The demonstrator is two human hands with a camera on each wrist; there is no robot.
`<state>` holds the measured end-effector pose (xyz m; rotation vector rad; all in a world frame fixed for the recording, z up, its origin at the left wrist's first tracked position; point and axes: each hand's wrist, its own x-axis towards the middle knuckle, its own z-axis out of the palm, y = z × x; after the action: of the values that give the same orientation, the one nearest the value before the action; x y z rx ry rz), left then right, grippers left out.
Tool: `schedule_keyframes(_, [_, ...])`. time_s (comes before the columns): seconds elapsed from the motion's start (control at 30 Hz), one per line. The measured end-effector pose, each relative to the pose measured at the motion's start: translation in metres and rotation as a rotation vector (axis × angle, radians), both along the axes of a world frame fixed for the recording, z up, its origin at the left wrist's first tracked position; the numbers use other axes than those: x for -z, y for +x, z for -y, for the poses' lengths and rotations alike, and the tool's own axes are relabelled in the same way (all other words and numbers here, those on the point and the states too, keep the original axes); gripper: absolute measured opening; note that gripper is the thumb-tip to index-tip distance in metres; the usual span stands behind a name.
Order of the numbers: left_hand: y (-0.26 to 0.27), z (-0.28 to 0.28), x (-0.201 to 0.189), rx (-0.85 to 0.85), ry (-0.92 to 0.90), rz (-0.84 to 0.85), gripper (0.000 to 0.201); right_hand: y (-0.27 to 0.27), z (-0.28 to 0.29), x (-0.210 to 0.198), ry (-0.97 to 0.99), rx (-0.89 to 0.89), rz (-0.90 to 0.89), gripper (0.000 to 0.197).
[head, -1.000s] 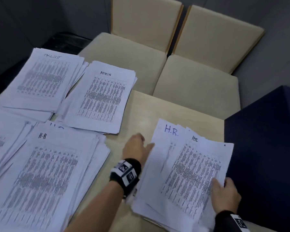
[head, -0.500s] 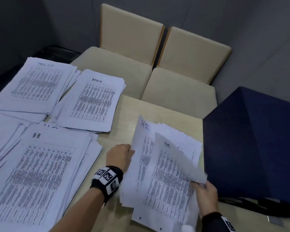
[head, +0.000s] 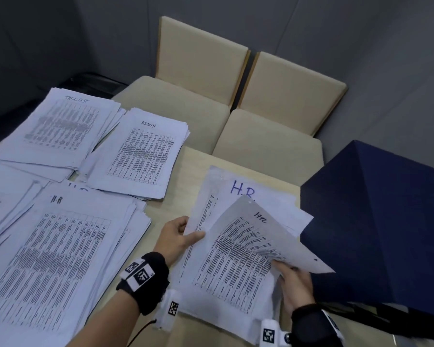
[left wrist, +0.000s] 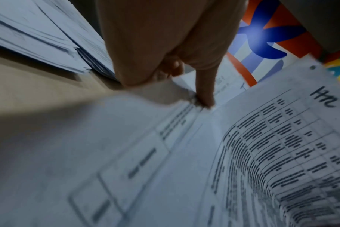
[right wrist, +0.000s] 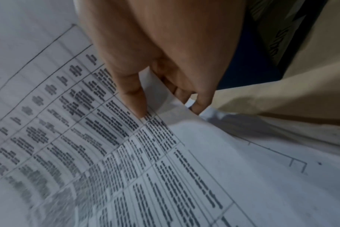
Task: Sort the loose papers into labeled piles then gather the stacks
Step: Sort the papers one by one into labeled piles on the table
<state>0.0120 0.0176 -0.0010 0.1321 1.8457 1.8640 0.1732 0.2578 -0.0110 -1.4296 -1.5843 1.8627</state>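
On beige table point(head: 248, 169), curled, fanned H.R stack point(head: 226, 249).

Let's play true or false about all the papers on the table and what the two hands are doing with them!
1. The right hand lifts a sheet by its edge. True.
2. The left hand rests on the ADMIN pile. False: it grips the left edge of the H.R pile under the sheet.
3. The lifted sheet is blank. False: it shows a printed table.
4. Two chairs stand beyond the table. True.
5. The blue box sits right of the lifted sheet. True.
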Motion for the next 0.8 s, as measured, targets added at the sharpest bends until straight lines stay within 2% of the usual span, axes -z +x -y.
schedule_keyframes(0.07, [-0.004,-0.002,0.01,-0.045,-0.082,-0.034,0.021,0.001,-0.005,0.002,0.03,0.052,-0.006,0.033])
schedule_keyframes(0.17, [-0.009,-0.005,0.021,-0.117,-0.201,0.005,0.054,0.005,-0.013,0.001,0.068,0.084,-0.026,0.034])
schedule_keyframes(0.2, [-0.01,-0.006,0.022,-0.126,-0.235,0.017,0.058,0.005,-0.014,-0.001,0.066,0.069,-0.058,0.038])
schedule_keyframes(0.23, [-0.012,-0.008,0.024,-0.132,-0.251,0.024,0.056,0.008,-0.014,-0.002,0.047,0.055,-0.087,0.041])
schedule_keyframes(0.37, [-0.012,-0.012,0.022,-0.11,-0.235,0.018,0.035,0.009,-0.005,-0.013,-0.031,-0.017,-0.1,0.019])
schedule_keyframes(0.53, [-0.007,-0.024,0.02,-0.135,-0.201,0.01,0.023,0.003,-0.006,-0.005,-0.153,-0.158,-0.155,0.035])
schedule_keyframes(0.6, [-0.004,-0.029,0.015,-0.077,-0.149,0.057,0.019,0.001,-0.009,-0.005,-0.153,-0.147,-0.19,0.027])
schedule_keyframes(0.63, [-0.003,-0.031,0.012,-0.044,-0.134,0.087,0.019,0.005,-0.011,0.002,-0.155,-0.136,-0.191,0.039])
schedule_keyframes(0.67, [-0.003,-0.032,0.012,-0.015,-0.127,0.109,0.022,0.008,-0.013,0.006,-0.182,-0.152,-0.178,0.06])
schedule_keyframes(0.7, [-0.002,-0.032,0.011,-0.001,-0.132,0.123,0.025,0.012,-0.012,0.012,-0.171,-0.157,-0.105,0.081])
schedule_keyframes(0.73, [-0.003,-0.033,0.011,-0.016,-0.145,0.133,0.029,0.016,-0.009,0.013,-0.166,-0.148,-0.057,0.093])
schedule_keyframes(0.77, [-0.006,-0.035,0.015,-0.061,-0.193,0.115,0.029,0.019,-0.01,0.019,-0.127,-0.113,0.006,0.083])
schedule_keyframes(0.8, [-0.009,-0.035,0.019,-0.102,-0.302,0.054,0.024,0.02,-0.011,0.022,-0.075,-0.042,0.025,0.057])
